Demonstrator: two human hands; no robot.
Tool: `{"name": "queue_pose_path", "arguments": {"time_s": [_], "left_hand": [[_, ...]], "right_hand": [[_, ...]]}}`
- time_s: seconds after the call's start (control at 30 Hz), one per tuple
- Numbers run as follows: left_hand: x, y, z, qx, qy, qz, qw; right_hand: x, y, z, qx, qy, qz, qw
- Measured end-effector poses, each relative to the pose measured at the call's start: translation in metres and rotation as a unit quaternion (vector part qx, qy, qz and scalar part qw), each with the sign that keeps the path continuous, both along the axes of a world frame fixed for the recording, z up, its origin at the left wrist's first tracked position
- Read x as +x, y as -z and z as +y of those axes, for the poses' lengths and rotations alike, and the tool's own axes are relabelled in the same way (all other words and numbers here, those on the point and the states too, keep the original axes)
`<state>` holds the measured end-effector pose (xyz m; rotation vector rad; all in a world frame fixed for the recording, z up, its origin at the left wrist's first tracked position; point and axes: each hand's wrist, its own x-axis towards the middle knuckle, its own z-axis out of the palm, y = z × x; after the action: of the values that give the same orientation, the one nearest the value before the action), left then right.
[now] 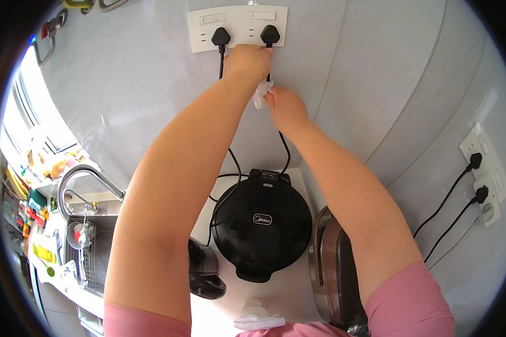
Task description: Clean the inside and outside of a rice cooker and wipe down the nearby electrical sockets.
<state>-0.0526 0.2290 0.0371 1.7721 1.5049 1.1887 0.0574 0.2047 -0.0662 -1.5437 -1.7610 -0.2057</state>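
My left hand point(248, 63) is raised to the wall and closed around the black power cord just below the right-hand black plug point(270, 34). That plug sits in a white double wall socket point(239, 25), beside another black plug point(221, 37). Just below, my right hand point(287, 107) pinches a crumpled white tissue or cloth point(262, 94) against or close to the same cord. The cord point(286, 147) runs down behind a round black Midea electric griddle point(262, 227) with its lid down.
A black appliance with a handle point(204, 269) stands left of the griddle, a brown and black appliance point(331, 269) right of it. At far left is a sink with a curved faucet point(84, 168) and a wire basket point(88, 257). Plugged cords point(447, 189) hang from another socket at right.
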Motion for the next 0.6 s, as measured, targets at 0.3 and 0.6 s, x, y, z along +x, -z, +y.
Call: {"name": "queue_pose_path", "arguments": {"time_s": [0.3,0.6], "left_hand": [[0.000,-0.005,-0.002,-0.037,0.016,0.028,0.999],[0.006,0.001,0.003,-0.008,-0.021,0.019,1.000]], "right_hand": [[0.017,0.053,-0.006,-0.132,0.010,0.000,0.991],[0.041,0.098,0.007,-0.318,0.016,-0.124,0.940]]}}
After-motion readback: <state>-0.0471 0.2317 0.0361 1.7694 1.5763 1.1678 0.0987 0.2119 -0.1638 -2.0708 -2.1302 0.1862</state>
